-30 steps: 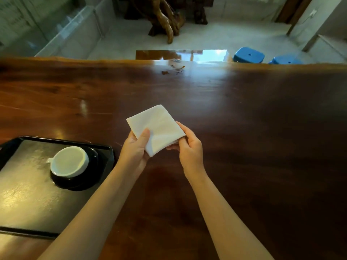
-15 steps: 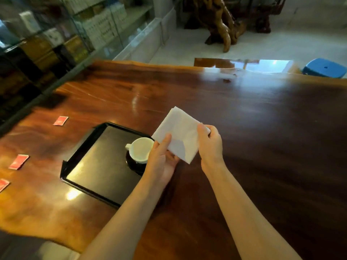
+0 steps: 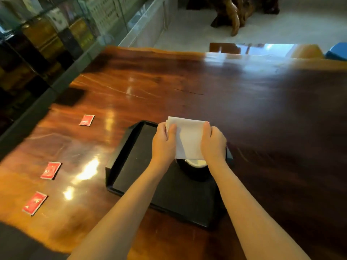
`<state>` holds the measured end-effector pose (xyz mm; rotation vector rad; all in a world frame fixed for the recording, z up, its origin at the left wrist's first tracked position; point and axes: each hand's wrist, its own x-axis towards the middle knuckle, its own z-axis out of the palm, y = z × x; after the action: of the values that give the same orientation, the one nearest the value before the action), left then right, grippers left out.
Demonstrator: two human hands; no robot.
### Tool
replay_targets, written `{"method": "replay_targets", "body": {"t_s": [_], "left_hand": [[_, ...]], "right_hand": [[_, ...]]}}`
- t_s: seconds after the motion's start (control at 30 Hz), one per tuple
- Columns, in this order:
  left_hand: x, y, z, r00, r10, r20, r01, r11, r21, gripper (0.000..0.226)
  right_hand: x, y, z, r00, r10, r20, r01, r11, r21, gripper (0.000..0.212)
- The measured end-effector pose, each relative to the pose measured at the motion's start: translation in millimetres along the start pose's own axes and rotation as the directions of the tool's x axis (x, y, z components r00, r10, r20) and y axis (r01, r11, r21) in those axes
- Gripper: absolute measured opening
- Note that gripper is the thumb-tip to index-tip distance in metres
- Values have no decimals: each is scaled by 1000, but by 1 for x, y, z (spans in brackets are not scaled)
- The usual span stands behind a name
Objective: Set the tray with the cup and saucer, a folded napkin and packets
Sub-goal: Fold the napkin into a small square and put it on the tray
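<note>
A white folded napkin [image 3: 188, 139] is held above the far part of a black tray [image 3: 139, 156]. My left hand [image 3: 164, 142] grips its left edge and my right hand [image 3: 213, 143] grips its right edge. Beneath the napkin, only the near rim of the white cup [image 3: 196, 163] shows, standing on a dark saucer [image 3: 195, 174] in the tray's right part. Three red packets lie on the table left of the tray: one far [image 3: 86, 120], one in the middle [image 3: 51, 170], one near [image 3: 35, 203].
The tray rests on a broad glossy wooden table [image 3: 262, 109]. Glass display cabinets [image 3: 47, 34] run along the left side. A carved wooden root piece [image 3: 236, 14] stands on the pale floor beyond, and a blue stool [image 3: 338, 52] sits at the far right.
Both hands have carried the napkin left, from over the bare table to above the tray and cup. My view has swung left, bringing all three packets into sight.
</note>
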<state>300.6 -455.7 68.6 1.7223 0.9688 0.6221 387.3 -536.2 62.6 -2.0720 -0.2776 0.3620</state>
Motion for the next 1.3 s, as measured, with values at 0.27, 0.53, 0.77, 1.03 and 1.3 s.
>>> {"method": "replay_targets", "body": {"t_s": [0.27,0.53,0.77,1.03,1.3], "left_hand": [[2,-31,-24,997,-57,-51,60,996,70,26],[-6,-77,-69,970,-164,-180,170,985,17,31],[34,-94,-79,988,-152,-34,155,984,94,31],[121,-130,-85,908,-237,347,119,937,328,29],[129,-149,-82,794,-242,558,73,948,309,59]], "right_hand": [[-13,7,50,998,-21,-59,20,1000,-20,38],[-41,15,104,994,-32,105,26,998,58,40],[-32,18,136,992,113,50,-116,991,61,37],[-28,28,191,915,396,73,-400,915,50,39],[-31,42,208,951,276,-138,-286,957,-57,41]]}}
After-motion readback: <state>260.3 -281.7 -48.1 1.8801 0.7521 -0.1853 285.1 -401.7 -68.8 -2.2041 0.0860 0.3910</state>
